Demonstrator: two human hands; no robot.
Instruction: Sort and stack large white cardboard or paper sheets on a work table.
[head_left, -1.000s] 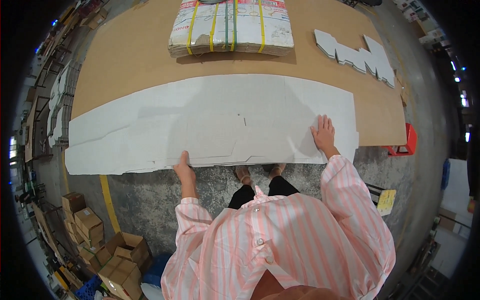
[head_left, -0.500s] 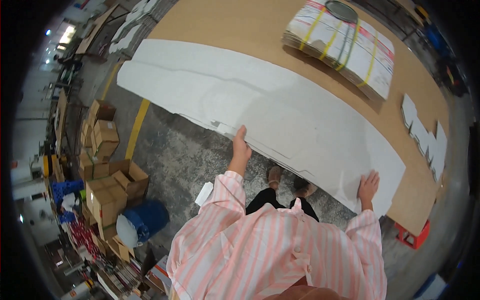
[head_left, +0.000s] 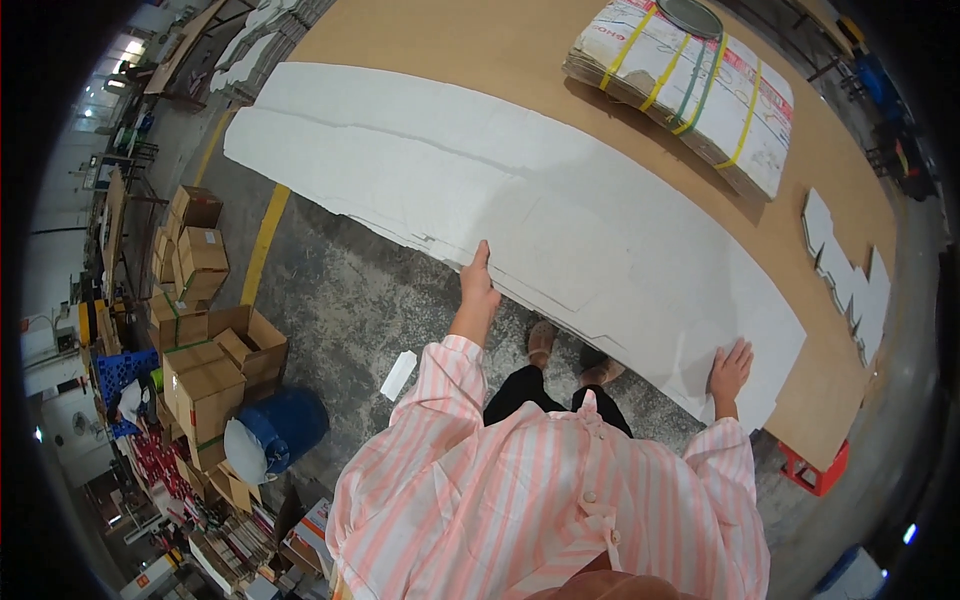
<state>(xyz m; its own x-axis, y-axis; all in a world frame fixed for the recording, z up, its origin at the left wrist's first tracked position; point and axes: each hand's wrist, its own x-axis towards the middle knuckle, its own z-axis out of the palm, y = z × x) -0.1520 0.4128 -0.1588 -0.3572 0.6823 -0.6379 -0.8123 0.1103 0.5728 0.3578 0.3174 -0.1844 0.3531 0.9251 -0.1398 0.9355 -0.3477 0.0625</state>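
A long white cardboard sheet (head_left: 600,240) lies along the near side of a brown tabletop (head_left: 420,45), with layered, uneven edges suggesting more than one sheet. My left hand (head_left: 480,285) holds its near edge around the middle, thumb on top and the other fingers hidden underneath. Toward the right end, my right hand (head_left: 731,370) rests flat on the white surface with its fingers stretched out.
A strapped cardboard bundle (head_left: 690,90) with a round metal lid (head_left: 690,17) on it sits farther back. Cut white cardboard pieces (head_left: 848,275) lie at right. On the floor are cartons (head_left: 205,395), a blue drum (head_left: 285,430) and a red crate (head_left: 815,468).
The whole view has shifted slightly, so the sheet's left end appears a little farther left and up. Both hands keep nearly the same places on the sheet.
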